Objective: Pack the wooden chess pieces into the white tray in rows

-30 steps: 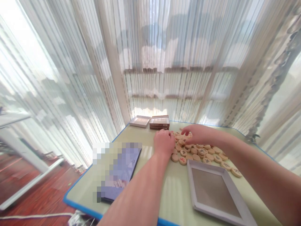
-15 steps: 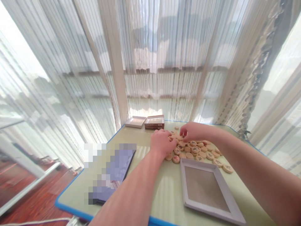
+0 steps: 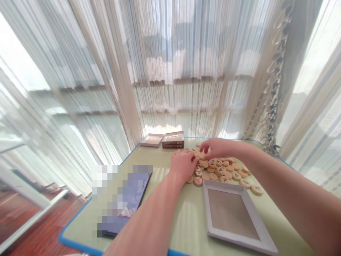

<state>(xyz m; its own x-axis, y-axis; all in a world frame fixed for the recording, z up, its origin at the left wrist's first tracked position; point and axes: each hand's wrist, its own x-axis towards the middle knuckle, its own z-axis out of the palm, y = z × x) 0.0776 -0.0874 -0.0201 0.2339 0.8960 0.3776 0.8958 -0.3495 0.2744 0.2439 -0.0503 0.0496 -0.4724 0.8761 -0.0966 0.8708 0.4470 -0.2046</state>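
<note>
A heap of round wooden game pieces [image 3: 226, 170] with red and black characters lies on the pale green table [image 3: 183, 220]. My left hand [image 3: 183, 164] rests at the heap's left edge, fingers curled onto the pieces. My right hand [image 3: 217, 148] reaches over the far side of the heap, fingertips pinched on one wooden piece. An empty shallow grey-rimmed tray [image 3: 261, 239] lies just in front of the heap.
A dark flat folded board [image 3: 133, 199] lies at the table's left. Two small open box halves, one white [image 3: 151, 140] and one brown [image 3: 173, 139], sit at the far edge by sheer striped curtains. The table has a blue rim [image 3: 77, 245]; red wooden floor shows at left.
The view has shifted a little to the left and the hands have edged slightly over the heap. My right fingers have closed on a piece at the far side.
</note>
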